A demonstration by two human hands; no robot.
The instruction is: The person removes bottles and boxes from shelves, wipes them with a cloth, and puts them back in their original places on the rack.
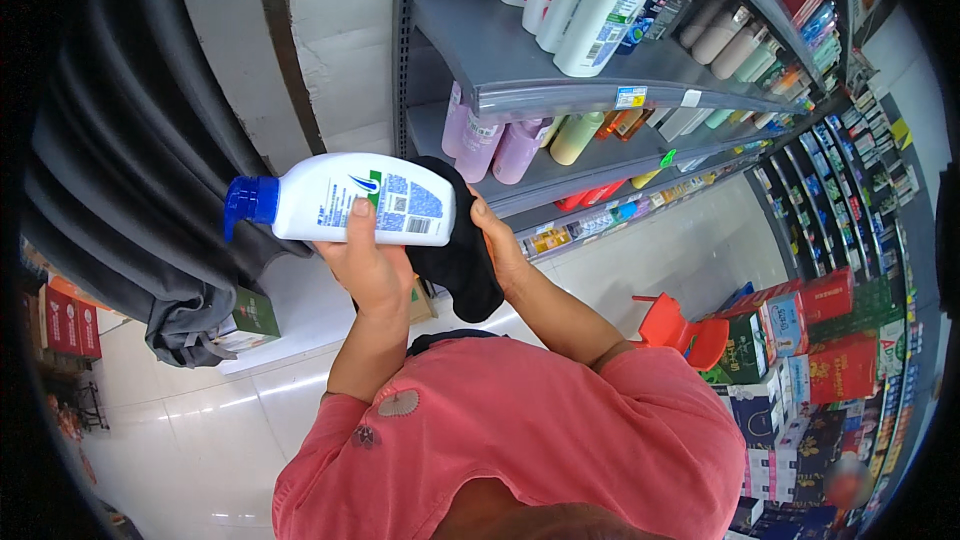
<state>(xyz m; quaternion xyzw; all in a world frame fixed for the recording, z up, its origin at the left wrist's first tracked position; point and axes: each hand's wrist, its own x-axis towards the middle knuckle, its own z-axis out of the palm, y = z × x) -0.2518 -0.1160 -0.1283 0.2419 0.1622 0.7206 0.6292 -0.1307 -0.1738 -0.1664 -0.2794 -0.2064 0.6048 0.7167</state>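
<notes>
A white plastic pump bottle (pixel 337 195) with a blue pump head (pixel 253 201) lies on its side in the air in front of me. My left hand (pixel 371 259) grips it from below, the thumb pressed on its printed label. In my right hand (pixel 495 240) is a black cloth (pixel 461 270), which wraps around the bottle's base and hangs down beside it. Part of the right fingers is hidden behind the cloth.
Ahead, a grey store shelf (pixel 450 15) carries similar white bottles (pixel 600 15), with purple bottles (pixel 480 142) one level below. A dark grey curtain (pixel 135 127) hangs at left. To the right stand a red plastic chair (pixel 679 330) and stacked boxes (pixel 840 367).
</notes>
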